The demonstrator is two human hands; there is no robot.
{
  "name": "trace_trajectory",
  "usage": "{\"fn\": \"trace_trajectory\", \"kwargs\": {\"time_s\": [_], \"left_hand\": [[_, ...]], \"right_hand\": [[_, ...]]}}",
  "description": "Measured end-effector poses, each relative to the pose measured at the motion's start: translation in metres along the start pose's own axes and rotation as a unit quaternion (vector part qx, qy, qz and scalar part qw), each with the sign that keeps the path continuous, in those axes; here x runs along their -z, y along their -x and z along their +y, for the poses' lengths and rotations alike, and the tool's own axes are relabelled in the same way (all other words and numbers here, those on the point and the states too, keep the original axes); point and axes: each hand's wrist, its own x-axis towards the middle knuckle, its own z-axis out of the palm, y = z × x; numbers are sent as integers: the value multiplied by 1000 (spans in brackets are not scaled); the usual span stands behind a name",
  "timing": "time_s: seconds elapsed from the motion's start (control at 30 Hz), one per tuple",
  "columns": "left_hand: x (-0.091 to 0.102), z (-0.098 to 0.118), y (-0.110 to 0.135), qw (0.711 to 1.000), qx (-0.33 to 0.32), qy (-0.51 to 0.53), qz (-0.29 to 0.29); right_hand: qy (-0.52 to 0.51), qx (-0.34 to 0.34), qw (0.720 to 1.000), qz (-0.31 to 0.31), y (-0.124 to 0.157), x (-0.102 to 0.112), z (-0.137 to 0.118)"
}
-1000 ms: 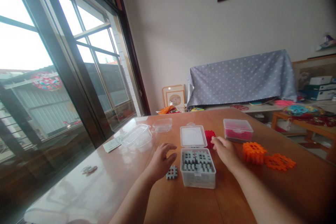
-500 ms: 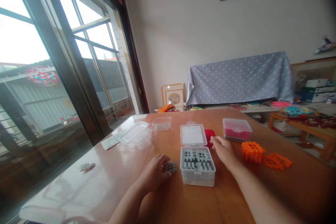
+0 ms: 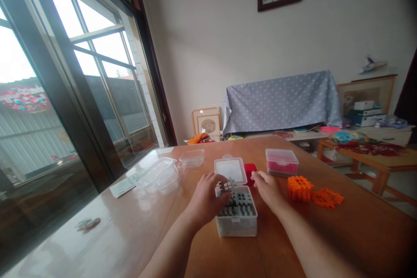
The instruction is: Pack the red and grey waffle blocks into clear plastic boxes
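Note:
My left hand [image 3: 207, 195] is closed on a grey notched building piece [image 3: 226, 186], held over the left back of a clear plastic box [image 3: 236, 226]. More grey notched pieces [image 3: 243, 200] stand in rows inside that box. Its lid [image 3: 230, 170] lies hinged back on the table. My right hand [image 3: 266, 186] is at the box's right back corner with fingers curled in. Red notched pieces [image 3: 250, 172] sit just beyond those fingertips, and whether the fingers grip them or the box rim is hidden.
To the right are a stack of orange pieces [image 3: 299, 189], flat orange pieces [image 3: 327, 198] and a closed box with pink contents [image 3: 282, 163]. Clear containers [image 3: 157, 175], a paper booklet [image 3: 124, 186] and a small clear packet [image 3: 87, 224] lie left on the wooden table [image 3: 192, 252].
My left hand has lifted the grey piece from the table left of the box and brought it over the box. My right hand stays by the box's back corner. The view has shifted right.

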Motion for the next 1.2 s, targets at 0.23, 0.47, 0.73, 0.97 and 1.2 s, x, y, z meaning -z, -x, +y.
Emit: {"fn": "trace_trajectory", "kwargs": {"time_s": [0.23, 0.47, 0.73, 0.97, 1.2], "left_hand": [[-22, 20, -9, 997, 18, -51, -59], [-28, 24, -12, 996, 27, -49, -66], [-25, -6, -10, 997, 39, -12, 64], [-44, -53, -11, 959, 158, 158, 174], [-39, -34, -10, 897, 174, 386, 125]], "right_hand": [[-12, -5, 1000, 4, 3, 2, -10], [-24, -6, 1000, 9, 6, 5, -18], [-67, -5, 997, -28, 7, 0, -16], [-156, -46, 979, -126, 20, 1, -38], [-194, -76, 970, -124, 18, 3, -35]]}}
